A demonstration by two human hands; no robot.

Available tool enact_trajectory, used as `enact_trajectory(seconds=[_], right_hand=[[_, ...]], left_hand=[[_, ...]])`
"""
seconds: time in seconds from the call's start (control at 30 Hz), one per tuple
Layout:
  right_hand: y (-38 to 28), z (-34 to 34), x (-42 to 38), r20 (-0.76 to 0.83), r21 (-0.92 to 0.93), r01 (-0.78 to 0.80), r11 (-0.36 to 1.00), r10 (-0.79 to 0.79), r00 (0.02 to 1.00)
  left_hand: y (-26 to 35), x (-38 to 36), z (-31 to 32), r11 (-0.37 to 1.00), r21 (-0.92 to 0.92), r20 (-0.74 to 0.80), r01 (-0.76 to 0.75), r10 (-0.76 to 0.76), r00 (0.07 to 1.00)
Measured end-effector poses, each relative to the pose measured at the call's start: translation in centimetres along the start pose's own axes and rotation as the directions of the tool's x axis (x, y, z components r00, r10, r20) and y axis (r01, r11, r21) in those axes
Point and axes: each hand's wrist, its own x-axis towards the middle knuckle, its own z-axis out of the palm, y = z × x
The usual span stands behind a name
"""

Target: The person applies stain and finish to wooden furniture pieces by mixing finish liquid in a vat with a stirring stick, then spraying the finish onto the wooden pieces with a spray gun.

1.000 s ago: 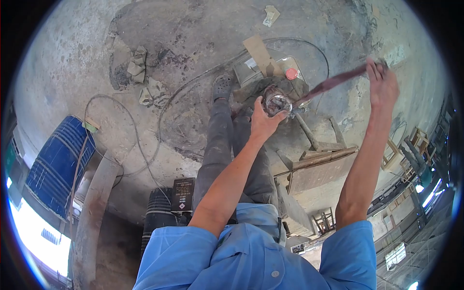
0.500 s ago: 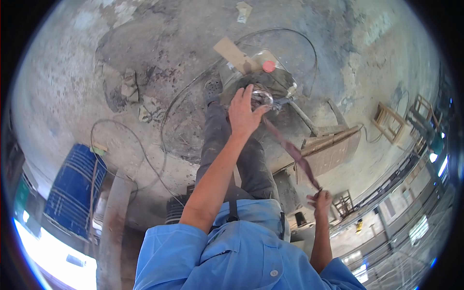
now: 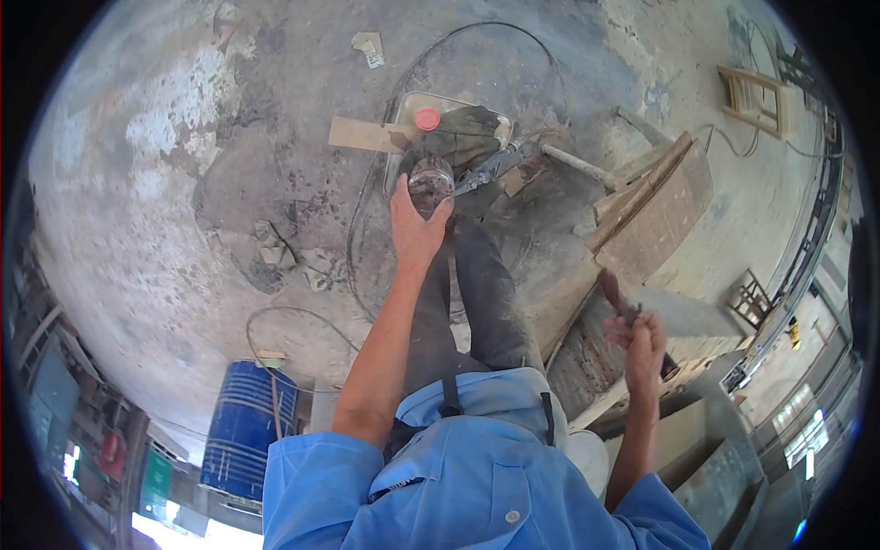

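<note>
My left hand is closed around a clear round container with dark brown contents, held out over my legs. Out to the right, my right hand grips a short dark reddish-brown strip, somewhat blurred; its material is hard to make out. Beyond the container, a dark cloth lies in a shallow tray. A round red lid rests by the cloth. Close to the container's right side is a grey metal tool, partly hidden.
A cardboard piece overlaps the tray's left side. A cable loops over the stained floor. Wooden boards stand to the right, with a small wooden frame farther off. A blue drum is at lower left.
The strip that stretched from the container to my right hand is now apart from it, near my right hand. My view has turned, and the container's brown contents show more clearly.
</note>
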Motion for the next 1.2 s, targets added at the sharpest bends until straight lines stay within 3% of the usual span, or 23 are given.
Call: enact_trajectory(seconds=[0.17, 0.27, 0.37, 0.47, 0.57, 0.67, 0.77, 0.87, 0.9, 0.93, 1.03, 1.07, 1.1, 1.2], right_hand=[[-9.5, 4.9, -1.5, 0.164, 0.194, 0.208, 0.959, -0.241, 0.957], [-11.8, 7.3, -0.2, 0.316, 0.23, 0.28, 0.932, -0.344, 0.884], [-12.1, 11.4, 4.1, 0.403, 0.131, 0.247, 0.96, -0.279, 0.872], [-11.0, 16.2, 8.3, 0.511, 0.009, 0.217, 0.976, -0.191, 0.838], [-11.8, 19.7, 7.7, 0.585, -0.037, 0.385, 0.922, -0.293, 0.757], [-11.5, 22.1, 6.0, 0.625, 0.017, 0.489, 0.872, -0.391, 0.676], [-10.9, 24.6, 4.7, 0.721, 0.035, 0.523, 0.852, -0.384, 0.577], [-11.9, 26.2, 4.4, 0.734, -0.19, 0.669, 0.718, -0.349, 0.582], [-10.6, 26.9, 6.7, 0.692, -0.156, 0.738, 0.657, -0.461, 0.556], [-10.5, 27.6, 8.8, 0.644, -0.3, 0.742, 0.6, -0.446, 0.621], [-7.5, 29.3, 18.8, 0.53, -0.621, 0.694, 0.365, -0.456, 0.715], [-6.3, 29.3, 21.7, 0.564, -0.707, 0.666, 0.238, -0.379, 0.734], [-5.3, 29.0, 23.8, 0.58, -0.77, 0.63, 0.103, -0.299, 0.758], [-3.7, 27.3, 25.7, 0.569, -0.82, 0.567, -0.076, -0.202, 0.797]], left_hand=[[0.4, -1.2, -0.1, 0.994, 0.056, -0.051, -0.092, 0.095, 0.994], [-1.4, -3.0, -0.1, 0.999, 0.016, -0.062, -0.031, 0.032, 0.998], [-2.7, -5.4, -1.4, 0.988, -0.024, -0.004, 0.15, -0.15, 0.989], [-7.3, -7.9, -1.9, 0.998, 0.036, -0.089, 0.046, -0.043, 0.995], [-11.4, -10.5, -3.0, 0.986, 0.015, -0.12, 0.165, -0.162, 0.979], [-14.0, -13.2, -4.2, 0.965, -0.117, -0.161, 0.236, -0.253, 0.954], [-15.2, -14.9, -5.4, 0.947, -0.047, -0.152, 0.317, -0.32, 0.935], [-14.4, -15.6, -6.6, 0.909, -0.035, -0.103, 0.416, -0.417, 0.903], [-14.2, -15.7, -6.9, 0.907, -0.048, -0.087, 0.419, -0.422, 0.902], [-14.1, -15.6, -6.9, 0.905, -0.06, -0.072, 0.42, -0.424, 0.903], [-14.7, -15.5, -6.9, 0.914, -0.081, -0.034, 0.398, -0.402, 0.915], [-15.0, -15.5, -7.0, 0.918, -0.083, -0.024, 0.388, -0.391, 0.92], [-14.7, -15.4, -7.2, 0.913, -0.101, -0.015, 0.395, -0.399, 0.917], [-14.2, -15.2, -8.4, 0.901, -0.122, 0.019, 0.416, -0.417, 0.909]])
